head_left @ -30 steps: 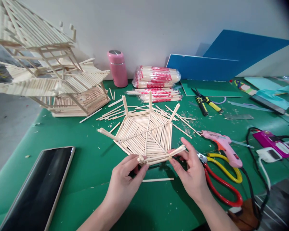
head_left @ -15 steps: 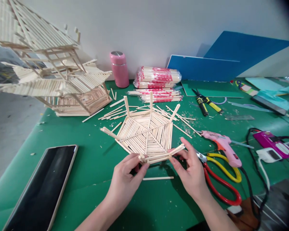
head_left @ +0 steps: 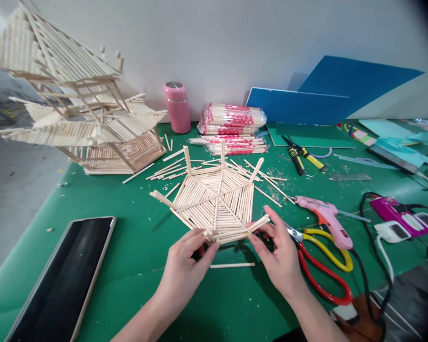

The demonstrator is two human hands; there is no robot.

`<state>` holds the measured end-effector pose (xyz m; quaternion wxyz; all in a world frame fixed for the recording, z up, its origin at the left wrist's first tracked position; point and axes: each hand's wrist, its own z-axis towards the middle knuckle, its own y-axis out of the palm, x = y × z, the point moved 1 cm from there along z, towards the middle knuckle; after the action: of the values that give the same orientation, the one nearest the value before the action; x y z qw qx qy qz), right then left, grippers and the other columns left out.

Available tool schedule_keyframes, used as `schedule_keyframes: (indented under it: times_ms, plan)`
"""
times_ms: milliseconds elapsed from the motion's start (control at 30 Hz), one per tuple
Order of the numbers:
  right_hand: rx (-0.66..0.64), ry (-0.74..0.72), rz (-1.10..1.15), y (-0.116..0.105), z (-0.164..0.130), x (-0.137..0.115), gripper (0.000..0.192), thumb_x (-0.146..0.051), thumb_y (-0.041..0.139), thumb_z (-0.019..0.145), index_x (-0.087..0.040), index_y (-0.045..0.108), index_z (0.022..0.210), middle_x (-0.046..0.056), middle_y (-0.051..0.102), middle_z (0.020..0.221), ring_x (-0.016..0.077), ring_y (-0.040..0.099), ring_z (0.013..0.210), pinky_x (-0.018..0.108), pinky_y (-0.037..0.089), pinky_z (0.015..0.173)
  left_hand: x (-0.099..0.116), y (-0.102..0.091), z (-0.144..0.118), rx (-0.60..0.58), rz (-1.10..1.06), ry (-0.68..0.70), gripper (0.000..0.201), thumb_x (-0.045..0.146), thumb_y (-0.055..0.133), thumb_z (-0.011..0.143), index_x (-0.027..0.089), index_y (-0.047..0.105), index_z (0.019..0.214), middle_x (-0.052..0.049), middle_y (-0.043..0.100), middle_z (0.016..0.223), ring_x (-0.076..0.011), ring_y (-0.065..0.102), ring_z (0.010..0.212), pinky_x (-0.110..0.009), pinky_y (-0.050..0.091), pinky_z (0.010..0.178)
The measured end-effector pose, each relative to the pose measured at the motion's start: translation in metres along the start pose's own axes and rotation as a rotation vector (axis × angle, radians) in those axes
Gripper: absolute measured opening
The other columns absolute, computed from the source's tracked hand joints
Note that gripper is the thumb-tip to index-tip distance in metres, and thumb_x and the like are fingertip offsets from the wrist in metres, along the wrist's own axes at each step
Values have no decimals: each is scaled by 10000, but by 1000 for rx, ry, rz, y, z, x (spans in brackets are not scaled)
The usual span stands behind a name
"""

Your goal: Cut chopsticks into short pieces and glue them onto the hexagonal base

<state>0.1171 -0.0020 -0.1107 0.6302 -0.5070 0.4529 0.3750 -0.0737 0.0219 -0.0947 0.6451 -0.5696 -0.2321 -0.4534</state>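
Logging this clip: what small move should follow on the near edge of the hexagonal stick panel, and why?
Probably keep pressing: the left hand and right hand pinch the ends of a stick along the hexagonal stick panel's near edge. The glue gun lies set aside.

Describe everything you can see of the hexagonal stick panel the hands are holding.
The stick panel is a flat hexagon of pale wooden sticks laid side by side in six wedges, with spokes meeting at the middle. Stick ends jut out at the corners, some angled upward. It sits on the green mat, its near edge raised slightly. The left hand pinches the near left corner; the right hand pinches the near right corner. A loose stick lies just below it.
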Motion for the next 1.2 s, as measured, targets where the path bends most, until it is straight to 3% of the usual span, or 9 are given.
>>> schedule_keyframes:
  times_ms: [1200]
  plan:
    - [2, 1, 36, 1, -1, 3, 572, -273, 563, 806, -204, 289, 1303, 75, 634, 936, 204, 593, 939, 406, 440, 887, -1, 1, -2, -21, 64, -71, 87, 205, 584, 749, 149, 630, 797, -41, 633, 750, -97, 494, 515, -218, 432, 488]
